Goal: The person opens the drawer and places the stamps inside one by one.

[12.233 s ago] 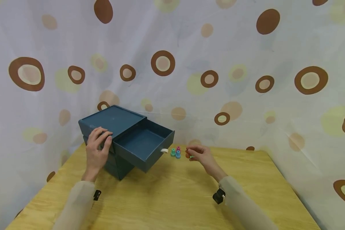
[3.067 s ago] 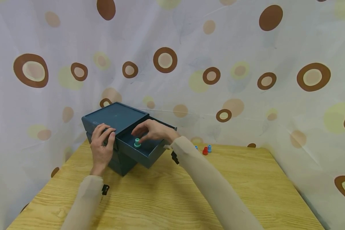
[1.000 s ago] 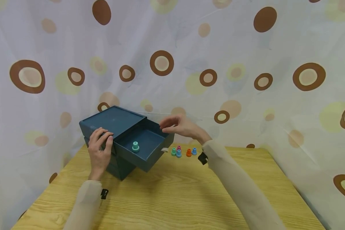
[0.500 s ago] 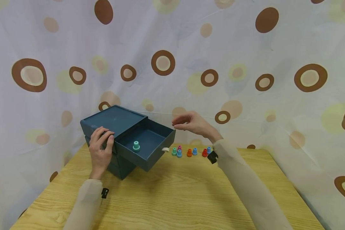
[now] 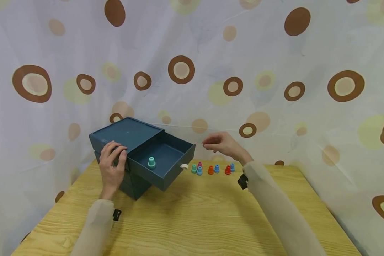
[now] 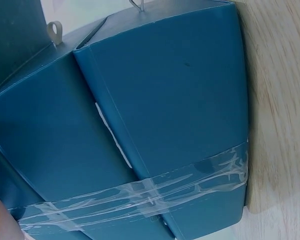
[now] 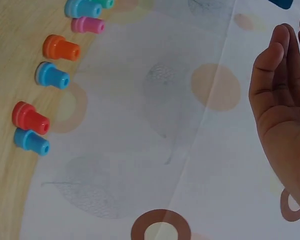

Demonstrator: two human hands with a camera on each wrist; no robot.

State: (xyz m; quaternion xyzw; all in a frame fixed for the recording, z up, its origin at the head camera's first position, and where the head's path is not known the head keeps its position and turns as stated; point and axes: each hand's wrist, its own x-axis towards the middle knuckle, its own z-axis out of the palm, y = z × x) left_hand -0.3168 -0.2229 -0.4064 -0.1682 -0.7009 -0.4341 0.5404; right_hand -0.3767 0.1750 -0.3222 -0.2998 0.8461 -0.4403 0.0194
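Observation:
In the head view a dark blue drawer cabinet [image 5: 127,134] stands at the left with its top drawer [image 5: 174,174] pulled out. Inside that drawer a teal stepped plastic peg [image 5: 151,163] sits upright. My left hand [image 5: 111,170] holds the cabinet's near side, fingers bent over the top edge. Only a bit of that hand [image 6: 2,222] shows in the left wrist view. To the right of the drawer, my right hand [image 5: 225,145] hangs in the air above the row of pegs, fingers loosely bent. The right wrist view shows nothing in this hand [image 7: 285,100].
Several similar pegs stand along the table's back edge: green [image 5: 193,169], pink [image 5: 200,164], blue [image 5: 199,171], orange [image 5: 210,170] and red [image 5: 228,170] among them. A white pull tab [image 5: 184,166] sticks out of the drawer front. Clear tape [image 6: 140,197] wraps the cabinet. A patterned curtain [image 5: 268,117] hangs behind.
Earlier the drawer was empty and my right hand was at the pegs. A teal peg has since come into the drawer, and my right hand has withdrawn rightward. My left hand stays put.

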